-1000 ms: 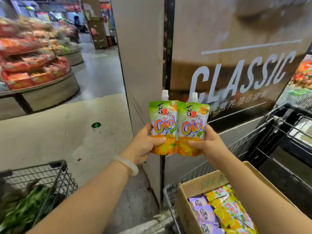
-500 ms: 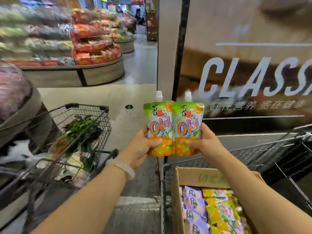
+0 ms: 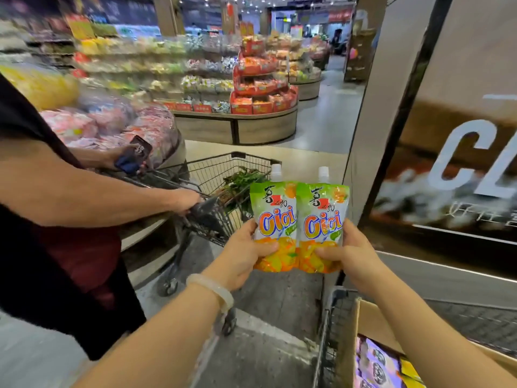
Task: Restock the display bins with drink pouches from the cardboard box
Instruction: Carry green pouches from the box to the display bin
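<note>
Two upright orange-green pouches, side by side

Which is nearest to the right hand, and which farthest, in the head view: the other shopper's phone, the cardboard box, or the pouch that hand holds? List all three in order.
1. Right-hand pouch: gripped by the right hand at its lower edge.
2. Cardboard box: below that hand, at bottom right.
3. Phone: far left, in another person's hand, beyond the cart.

I see a supermarket aisle with a pale tiled floor running beyond the hand. A rounded wooden display island stacked with red packs stands far ahead, a large brown poster wall rises to its right, and small ceiling lights glow overhead.
</note>
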{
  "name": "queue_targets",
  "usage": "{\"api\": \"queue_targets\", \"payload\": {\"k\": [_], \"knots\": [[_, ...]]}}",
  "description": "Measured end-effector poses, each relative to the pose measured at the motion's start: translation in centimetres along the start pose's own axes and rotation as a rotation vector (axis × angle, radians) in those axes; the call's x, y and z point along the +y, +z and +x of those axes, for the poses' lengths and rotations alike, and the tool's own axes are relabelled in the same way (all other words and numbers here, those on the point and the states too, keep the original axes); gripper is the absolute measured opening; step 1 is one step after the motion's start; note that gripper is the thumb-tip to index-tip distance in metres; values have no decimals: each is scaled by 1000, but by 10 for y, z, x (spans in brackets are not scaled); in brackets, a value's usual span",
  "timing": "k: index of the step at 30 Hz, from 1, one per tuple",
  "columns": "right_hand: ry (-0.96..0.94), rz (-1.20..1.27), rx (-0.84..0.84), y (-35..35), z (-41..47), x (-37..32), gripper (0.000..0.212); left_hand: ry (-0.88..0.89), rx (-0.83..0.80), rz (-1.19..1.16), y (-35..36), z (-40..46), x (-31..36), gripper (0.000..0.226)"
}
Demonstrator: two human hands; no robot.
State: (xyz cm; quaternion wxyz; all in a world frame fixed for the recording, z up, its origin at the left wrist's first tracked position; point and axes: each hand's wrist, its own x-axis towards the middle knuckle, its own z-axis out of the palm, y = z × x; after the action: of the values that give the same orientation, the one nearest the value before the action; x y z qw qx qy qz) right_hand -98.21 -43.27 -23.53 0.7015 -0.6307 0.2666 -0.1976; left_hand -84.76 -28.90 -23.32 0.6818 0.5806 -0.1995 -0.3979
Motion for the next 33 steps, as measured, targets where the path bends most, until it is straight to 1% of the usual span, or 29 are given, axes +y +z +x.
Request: {"api": "queue_targets", "payload": {"k": [7,12,17,22,26,30,33], "knots": [[12,-2,-139,38,7,-2,57,56,108,17,-31,-31,10,40],[14,-30,-277,62,5,0,53,76,239,-31,-49,-61,5,40],[32,-17,-388,104,7,11,52,83,376,-44,-81,-93,3,41],[20,-48,-521,166,11,13,48,109,516,-83,-126,-127,9,41],[20,-53,-641,231,12,15,53,145,600,-118,-171,-159,18,41],[20,-49,-736,302,11,18,49,177,675,-134,-226,-186,26,53],[29,-51,-800,356,12,19,50,187,711,-156,-273,-202,32,48]]}}
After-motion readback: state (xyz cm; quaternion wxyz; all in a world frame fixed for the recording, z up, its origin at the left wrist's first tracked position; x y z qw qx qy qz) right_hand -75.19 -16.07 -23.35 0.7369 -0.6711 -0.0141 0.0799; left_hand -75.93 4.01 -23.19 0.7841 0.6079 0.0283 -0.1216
